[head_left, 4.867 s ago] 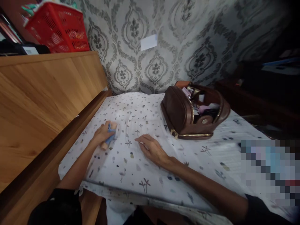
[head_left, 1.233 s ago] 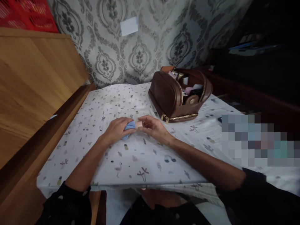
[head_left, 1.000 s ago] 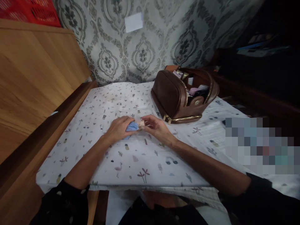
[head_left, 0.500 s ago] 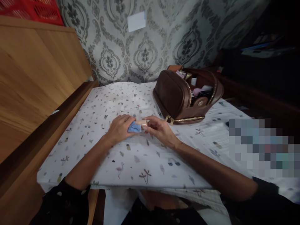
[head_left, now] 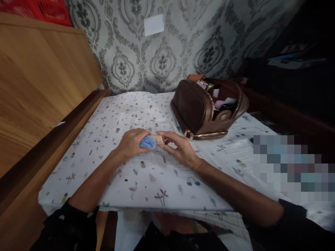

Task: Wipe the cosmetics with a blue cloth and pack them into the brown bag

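Note:
My left hand [head_left: 132, 142] is closed around a small blue cloth [head_left: 148, 142], its folds showing between thumb and fingers. Against the cloth lies a small beige cylinder [head_left: 159, 139], which looks like a cosmetic bottle or tube; its left part is hidden by the cloth and my left hand. The thumb and fingers of my right hand [head_left: 182, 148] pinch the cylinder's right end. Both hands are just above or on the white printed cloth [head_left: 141, 115] covering the table; I cannot tell whether they rest on it.
A brown bag [head_left: 195, 108], unzipped, stands at the back right with several cosmetic items inside. A wooden panel [head_left: 49, 66] borders the left side, with a red basket [head_left: 56, 12] on top. Patterned wallpaper [head_left: 180, 45] rises behind. A blurred-out patch [head_left: 295, 167] covers the right.
My right fingers have shifted on the beige cylinder's end, and more of that end shows. The blue cloth has moved slightly left. My left hand keeps its hold; the view has shifted slightly.

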Available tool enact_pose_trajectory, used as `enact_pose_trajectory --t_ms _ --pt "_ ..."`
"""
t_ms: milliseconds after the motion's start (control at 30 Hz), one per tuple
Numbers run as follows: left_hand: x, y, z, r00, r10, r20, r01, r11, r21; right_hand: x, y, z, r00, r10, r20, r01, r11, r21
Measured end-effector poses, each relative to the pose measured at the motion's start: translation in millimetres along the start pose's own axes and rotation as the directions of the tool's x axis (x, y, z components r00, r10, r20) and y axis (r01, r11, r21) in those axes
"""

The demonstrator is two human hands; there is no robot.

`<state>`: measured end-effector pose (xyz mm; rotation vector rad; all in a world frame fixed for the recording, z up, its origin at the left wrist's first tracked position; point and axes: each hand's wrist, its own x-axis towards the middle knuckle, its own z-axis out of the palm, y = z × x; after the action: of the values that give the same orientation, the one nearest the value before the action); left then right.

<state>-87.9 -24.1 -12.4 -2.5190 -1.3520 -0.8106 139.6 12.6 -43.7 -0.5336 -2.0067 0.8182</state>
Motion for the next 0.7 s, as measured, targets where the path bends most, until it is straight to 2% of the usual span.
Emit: enact_pose_trajectory --t_ms 100,167,233,300,333,400,533,700 --pt "1.4 3.8 -4.3 0.995 -0.09 -0.053 0.082 0.986 -0.145 0.2 1.6 2.0 1.0 0.021 -0.02 -0.019 0.994 0.105" --pt "2.8 10.9 -7.3 0.97 -0.218 -0.107 0.174 0.931 -0.32 0.2 2.4 3.7 0.998 0.06 0.003 -0.059 0.982 0.181" --pt "4.7 21.8 -8.3 0.909 -0.389 -0.154 0.245 0.793 -0.558 -0.2 0.3 4.9 0.992 0.103 0.069 -0.115 0.97 0.212" --pt "6.7 34.8 -5.9 0.831 -0.537 -0.145 0.252 0.596 -0.763 -0.7 -5.9 5.8 0.978 0.127 0.166 -0.162 0.963 0.215" --pt "7.6 40.9 -3.4 0.802 -0.584 -0.124 0.241 0.507 -0.828 -0.9 -10.1 6.2 0.966 0.138 0.217 -0.187 0.957 0.223" --pt "9.1 50.1 2.7 0.781 -0.619 -0.084 0.222 0.4 -0.889 -0.8 -18.6 6.5 0.937 0.165 0.308 -0.254 0.928 0.273" --pt "9.5 50.8 10.8 0.784 -0.617 -0.067 0.232 0.391 -0.891 1.9 -27.4 4.8 0.888 0.219 0.404 -0.392 0.821 0.416" --pt "6.7 30.7 4.4 0.714 -0.698 -0.047 0.313 0.379 -0.871 5.7 -26.3 0.0 0.829 0.298 0.473 -0.505 0.762 0.405"
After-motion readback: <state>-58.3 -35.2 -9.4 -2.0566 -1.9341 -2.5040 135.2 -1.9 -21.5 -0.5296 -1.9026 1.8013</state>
